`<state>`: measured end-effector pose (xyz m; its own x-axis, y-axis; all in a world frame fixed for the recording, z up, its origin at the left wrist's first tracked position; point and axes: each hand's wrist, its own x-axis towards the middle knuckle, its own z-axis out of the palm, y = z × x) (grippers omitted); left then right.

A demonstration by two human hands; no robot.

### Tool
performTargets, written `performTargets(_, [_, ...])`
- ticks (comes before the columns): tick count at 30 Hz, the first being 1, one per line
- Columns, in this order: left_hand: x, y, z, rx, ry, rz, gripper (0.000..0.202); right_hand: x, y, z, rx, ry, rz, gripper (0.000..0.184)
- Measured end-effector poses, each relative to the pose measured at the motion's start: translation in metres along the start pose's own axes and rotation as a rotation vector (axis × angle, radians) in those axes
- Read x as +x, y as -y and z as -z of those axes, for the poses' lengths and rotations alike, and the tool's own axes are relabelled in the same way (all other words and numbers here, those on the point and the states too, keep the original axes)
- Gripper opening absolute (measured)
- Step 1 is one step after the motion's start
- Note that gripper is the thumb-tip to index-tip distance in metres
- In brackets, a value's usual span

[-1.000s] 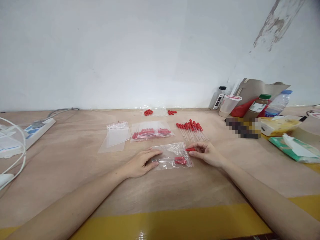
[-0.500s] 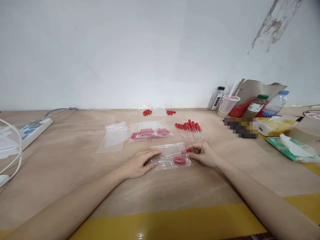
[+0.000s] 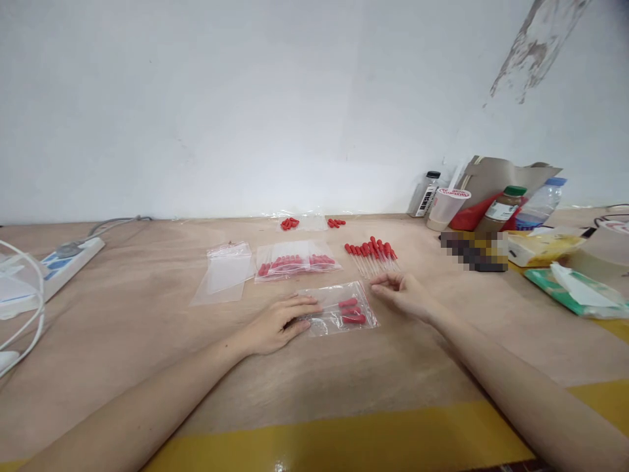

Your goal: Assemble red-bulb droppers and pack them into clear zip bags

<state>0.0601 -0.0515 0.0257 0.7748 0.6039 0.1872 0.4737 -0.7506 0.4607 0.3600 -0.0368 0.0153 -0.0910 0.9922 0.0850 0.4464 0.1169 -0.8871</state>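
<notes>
My left hand (image 3: 278, 322) lies flat with fingers stretched out, pressing the left edge of a clear zip bag (image 3: 339, 308) that holds a few red-bulbed droppers. My right hand (image 3: 401, 294) hovers just right of the bag with fingers loosely curled and nothing visible in them. Just beyond that hand lies a loose row of red-bulbed glass droppers (image 3: 372, 255). A filled bag of droppers (image 3: 295, 259) sits behind the held bag, and empty clear bags (image 3: 223, 271) lie to its left.
Loose red bulbs (image 3: 289, 223) lie near the wall. At the right stand bottles (image 3: 503, 208), a cup (image 3: 445, 207), a cardboard piece, a yellow pack and a green wipes pack (image 3: 574, 288). A power strip (image 3: 54, 269) with white cables sits at left.
My right hand pushed a red-bulbed dropper into the bag, let it go and drew back toward the loose droppers. My left hand stayed on the bag.
</notes>
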Motion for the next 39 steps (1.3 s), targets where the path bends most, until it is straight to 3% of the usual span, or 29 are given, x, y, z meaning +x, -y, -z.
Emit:
performTargets(2, [0.000, 0.000, 0.000, -0.002, 0.006, 0.000, 0.033, 0.014, -0.001, 0.009, -0.192, -0.183, -0.012, 0.021])
performTargets(5, [0.000, 0.000, 0.000, -0.013, -0.006, -0.006, 0.031, 0.040, 0.001, 0.017, -0.516, -0.319, -0.061, 0.014])
performTargets(9, [-0.001, -0.001, 0.000, -0.026, -0.027, -0.022, 0.030, 0.069, 0.010, 0.013, -0.743, -0.318, -0.149, 0.018])
performTargets(15, [-0.002, -0.001, 0.000, -0.034, -0.026, -0.028, 0.030, 0.090, 0.008, 0.006, -0.770, -0.306, -0.268, 0.029])
performTargets(22, [-0.001, -0.002, 0.000, -0.042, -0.033, -0.029, 0.031, 0.092, 0.007, 0.009, -0.595, -0.350, -0.268, 0.019])
performTargets(25, [-0.001, -0.003, 0.001, -0.042, -0.035, -0.030, 0.031, 0.088, 0.012, 0.013, -0.520, -0.342, -0.260, 0.024])
performTargets(31, [-0.001, -0.003, 0.001, -0.042, -0.023, -0.020, 0.030, 0.049, 0.018, 0.020, 0.127, -0.175, -0.024, 0.028])
performTargets(33, [0.000, -0.003, 0.002, -0.036, -0.018, -0.020, 0.030, 0.029, 0.017, 0.017, 0.288, -0.180, 0.041, 0.038])
performTargets(35, [0.000, -0.002, 0.001, -0.028, -0.013, -0.023, 0.030, 0.011, 0.014, 0.012, 0.383, -0.225, 0.069, 0.061])
performTargets(37, [0.000, -0.002, 0.001, -0.021, -0.013, -0.026, 0.030, -0.001, 0.010, 0.007, 0.413, -0.264, 0.072, 0.083])
performTargets(39, [0.000, -0.001, 0.000, -0.018, -0.017, -0.028, 0.030, -0.007, 0.006, 0.000, 0.415, -0.283, 0.055, 0.092])
